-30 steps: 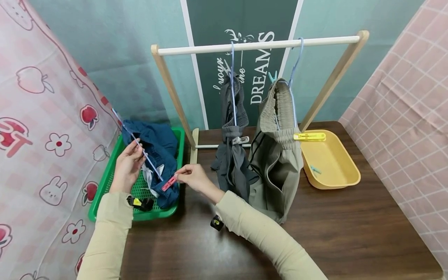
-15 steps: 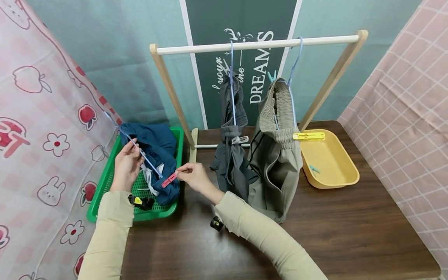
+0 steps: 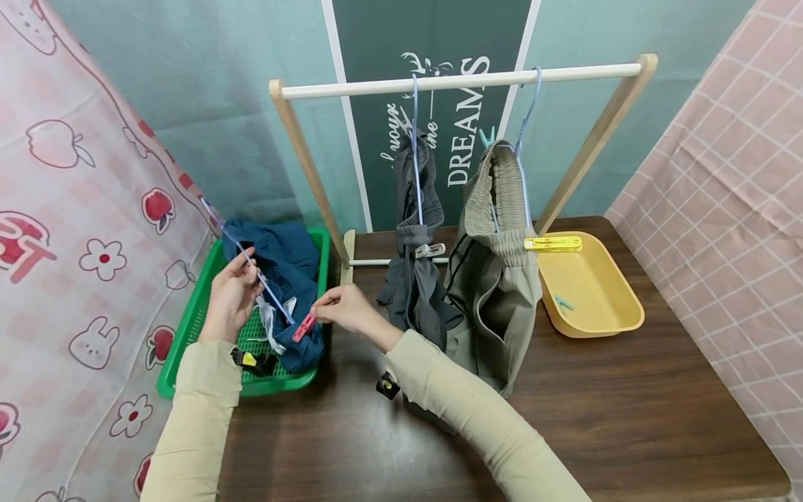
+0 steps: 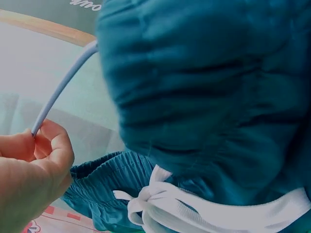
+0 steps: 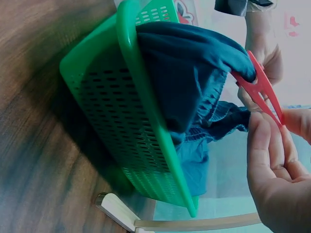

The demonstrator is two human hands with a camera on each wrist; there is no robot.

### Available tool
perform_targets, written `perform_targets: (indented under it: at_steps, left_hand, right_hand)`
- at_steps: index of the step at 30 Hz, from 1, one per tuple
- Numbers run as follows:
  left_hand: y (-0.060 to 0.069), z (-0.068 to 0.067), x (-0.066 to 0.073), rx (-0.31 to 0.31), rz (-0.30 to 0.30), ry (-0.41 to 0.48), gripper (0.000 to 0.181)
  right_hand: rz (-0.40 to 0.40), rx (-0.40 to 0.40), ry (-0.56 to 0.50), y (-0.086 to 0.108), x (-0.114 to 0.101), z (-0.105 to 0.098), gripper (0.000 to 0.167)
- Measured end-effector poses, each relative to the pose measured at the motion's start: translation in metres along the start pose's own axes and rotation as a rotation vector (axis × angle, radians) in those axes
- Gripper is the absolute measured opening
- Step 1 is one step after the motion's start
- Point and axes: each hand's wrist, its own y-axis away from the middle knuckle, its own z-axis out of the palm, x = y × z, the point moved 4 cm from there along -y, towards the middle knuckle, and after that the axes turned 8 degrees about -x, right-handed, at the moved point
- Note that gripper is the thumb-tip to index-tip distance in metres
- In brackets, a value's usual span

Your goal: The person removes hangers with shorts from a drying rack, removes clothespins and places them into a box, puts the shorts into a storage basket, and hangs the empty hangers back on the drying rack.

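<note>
Hanger (image 3: pixel 270 289) is pinched by the fingers of the left hand (image 3: pixel 230 296), slanting along the blue shorts (image 3: pixel 276 240). By the fingers of the right hand (image 3: pixel 345 309), a pink clip (image 3: pixel 304 327) is pinched, its jaws set over a fold of the shorts; whether the hanger is also caught cannot be told. The shorts are bunched in and above the green basket (image 3: pixel 168 369) on the tabletop (image 3: pixel 596 418). Beside it, grey shorts (image 3: pixel 417 300) and olive trousers (image 3: pixel 483 335) are hung from the rack (image 3: pixel 351 88), near a yellow tub (image 3: pixel 630 322).
</note>
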Motion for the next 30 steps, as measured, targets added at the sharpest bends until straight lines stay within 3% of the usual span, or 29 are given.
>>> perform_targets:
  at_steps: [7, 14, 17, 22, 26, 30]
  left_hand:
    - [-0.001, 0.0, 0.001, 0.148, 0.004, 0.037, 0.039]
    - [-0.002, 0.0, -0.001, 0.225, 0.045, 0.049, 0.03]
    - [-0.001, -0.003, -0.002, 0.208, 0.038, 0.094, 0.029]
    - [-0.001, -0.003, -0.002, 0.121, 0.013, 0.075, 0.032]
    - [-0.002, -0.002, -0.002, 0.077, 0.001, 0.043, 0.03]
    - [-0.002, -0.001, -0.002, 0.072, -0.004, 0.031, 0.03]
  right_hand:
    - [-0.016, 0.074, -0.052, 0.001, 0.005, 0.0, 0.021]
    - [0.033, 0.005, -0.077, 0.002, 0.013, 0.011, 0.026]
    - [0.025, 0.03, -0.1, 0.003, 0.013, 0.012, 0.026]
    - [0.057, 0.071, -0.18, 0.0, 0.017, 0.01, 0.022]
    - [0.067, 0.06, -0.233, -0.002, 0.017, 0.008, 0.02]
    - [0.056, 0.028, -0.235, -0.004, 0.014, 0.007, 0.019]
